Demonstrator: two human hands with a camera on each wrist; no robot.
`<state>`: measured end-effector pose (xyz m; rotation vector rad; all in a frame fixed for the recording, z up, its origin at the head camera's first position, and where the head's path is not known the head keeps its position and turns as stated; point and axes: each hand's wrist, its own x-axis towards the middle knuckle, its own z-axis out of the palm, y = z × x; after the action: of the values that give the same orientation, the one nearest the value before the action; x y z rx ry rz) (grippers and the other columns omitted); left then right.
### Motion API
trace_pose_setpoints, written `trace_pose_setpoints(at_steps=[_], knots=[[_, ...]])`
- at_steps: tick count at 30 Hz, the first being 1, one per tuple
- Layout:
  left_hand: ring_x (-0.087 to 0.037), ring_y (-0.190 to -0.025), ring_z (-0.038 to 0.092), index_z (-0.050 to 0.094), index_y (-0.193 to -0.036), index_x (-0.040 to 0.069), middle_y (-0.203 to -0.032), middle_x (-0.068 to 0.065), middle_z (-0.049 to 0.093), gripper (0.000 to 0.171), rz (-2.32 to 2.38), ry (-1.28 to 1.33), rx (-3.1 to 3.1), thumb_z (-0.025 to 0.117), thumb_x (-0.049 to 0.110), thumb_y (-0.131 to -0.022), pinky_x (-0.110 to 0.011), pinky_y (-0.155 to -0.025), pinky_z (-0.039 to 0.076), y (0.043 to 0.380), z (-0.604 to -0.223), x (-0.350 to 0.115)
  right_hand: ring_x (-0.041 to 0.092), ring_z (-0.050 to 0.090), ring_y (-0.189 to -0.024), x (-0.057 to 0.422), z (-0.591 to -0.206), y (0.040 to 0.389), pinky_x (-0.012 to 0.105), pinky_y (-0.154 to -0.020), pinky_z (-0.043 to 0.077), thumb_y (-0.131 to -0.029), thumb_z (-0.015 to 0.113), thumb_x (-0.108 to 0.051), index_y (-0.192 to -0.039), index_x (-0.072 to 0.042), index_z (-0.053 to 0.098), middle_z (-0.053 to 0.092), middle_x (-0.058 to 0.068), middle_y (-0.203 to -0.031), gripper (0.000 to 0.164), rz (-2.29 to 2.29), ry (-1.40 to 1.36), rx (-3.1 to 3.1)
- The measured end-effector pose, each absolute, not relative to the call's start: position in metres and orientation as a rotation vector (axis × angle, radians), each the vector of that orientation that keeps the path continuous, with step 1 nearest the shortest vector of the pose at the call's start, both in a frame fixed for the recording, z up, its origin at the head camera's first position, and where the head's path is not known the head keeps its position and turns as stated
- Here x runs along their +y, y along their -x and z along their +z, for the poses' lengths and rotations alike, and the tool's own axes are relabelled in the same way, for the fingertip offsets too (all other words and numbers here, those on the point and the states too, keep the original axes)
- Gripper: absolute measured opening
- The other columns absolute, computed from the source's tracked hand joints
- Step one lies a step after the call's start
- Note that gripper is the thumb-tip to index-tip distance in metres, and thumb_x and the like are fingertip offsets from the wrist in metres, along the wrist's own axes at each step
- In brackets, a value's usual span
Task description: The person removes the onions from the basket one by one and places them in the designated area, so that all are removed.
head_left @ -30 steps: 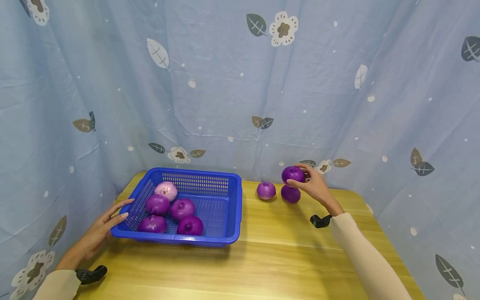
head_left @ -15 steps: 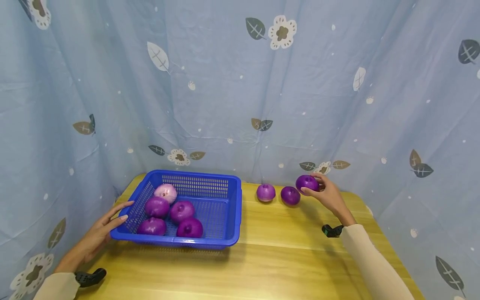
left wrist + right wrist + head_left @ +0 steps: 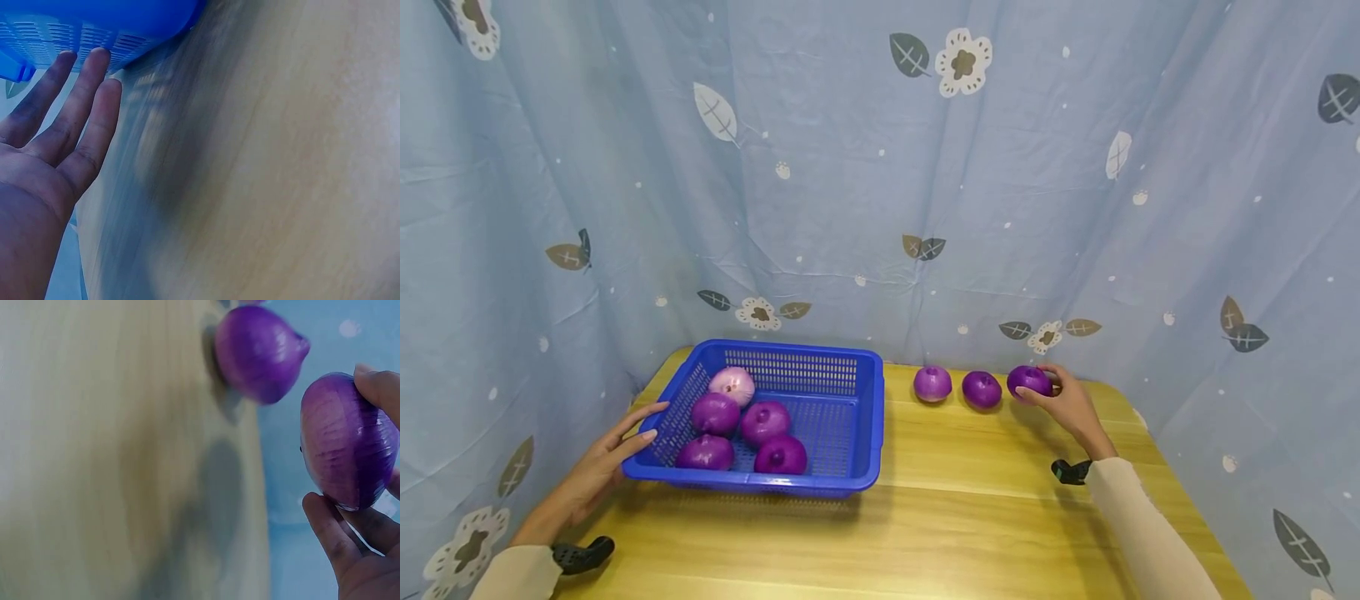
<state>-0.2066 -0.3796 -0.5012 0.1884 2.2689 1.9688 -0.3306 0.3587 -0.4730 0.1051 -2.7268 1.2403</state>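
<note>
Purple onion point(image 3: 1027, 381) held in R grip point(image 3: 1070, 407), btwn thumb point(image 3: 1037, 397) & fingers point(image 3: 1059, 372).

No lettering or number is legible, though the wrist views look rather dim.

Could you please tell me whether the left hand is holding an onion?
No, the left hand has a bare palm and its fingers reach to the blue basket.

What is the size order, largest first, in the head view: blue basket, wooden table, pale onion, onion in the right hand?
1. Wooden table
2. Blue basket
3. Pale onion and held onion: they look alike, so I leave them unranked.
</note>
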Motion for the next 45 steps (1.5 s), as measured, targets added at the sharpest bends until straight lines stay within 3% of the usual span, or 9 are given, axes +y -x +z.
trace_pose_setpoints(at_steps=[11,19,25,45], knots=[[-0.004,-0.111,0.062,0.026,-0.164,0.028,-0.154,-0.012,0.023,0.054,1.941,-0.156,2.298,0.043,0.030,-0.112,-0.031,-0.088,0.057,0.205,-0.500,-0.381,0.049,0.049,-0.133,0.365,-0.494,0.332,0.058,-0.107,0.043,-0.089,0.076,-0.056,-0.151,-0.004,0.042,0.047,0.034,-0.148,0.088,1.173,0.031,-2.786],[-0.005,-0.112,0.062,0.025,-0.164,0.027,-0.153,-0.009,0.025,0.054,1.938,-0.168,2.296,0.042,0.029,-0.113,-0.032,-0.088,0.057,0.205,-0.503,-0.382,0.051,0.046,-0.135,0.363,-0.500,0.334,0.059,-0.108,0.043,-0.090,0.074,-0.056,-0.150,0.000,0.041,0.043,0.034,-0.150,0.088,1.172,0.095,-2.803],[0.000,-0.112,0.059,0.024,-0.165,0.029,-0.159,-0.019,0.014,0.055,1.914,-0.151,2.310,0.042,0.031,-0.113,-0.030,-0.088,0.056,0.204,-0.501,-0.382,0.049,0.047,-0.133,0.366,-0.507,0.339,0.058,-0.108,0.042,-0.091,0.075,-0.054,-0.149,0.001,0.042,0.046,0.033,-0.148,0.086,1.159,0.099,-2.785],[0.000,-0.113,0.059,0.025,-0.164,0.028,-0.163,-0.022,0.007,0.055,1.928,-0.162,2.299,0.043,0.031,-0.112,-0.029,-0.089,0.055,0.206,-0.500,-0.380,0.056,0.032,-0.140,0.371,-0.489,0.339,0.069,-0.111,0.030,-0.097,0.061,-0.062,-0.158,0.006,0.026,0.031,0.040,-0.154,0.098,1.115,0.059,-2.863]])
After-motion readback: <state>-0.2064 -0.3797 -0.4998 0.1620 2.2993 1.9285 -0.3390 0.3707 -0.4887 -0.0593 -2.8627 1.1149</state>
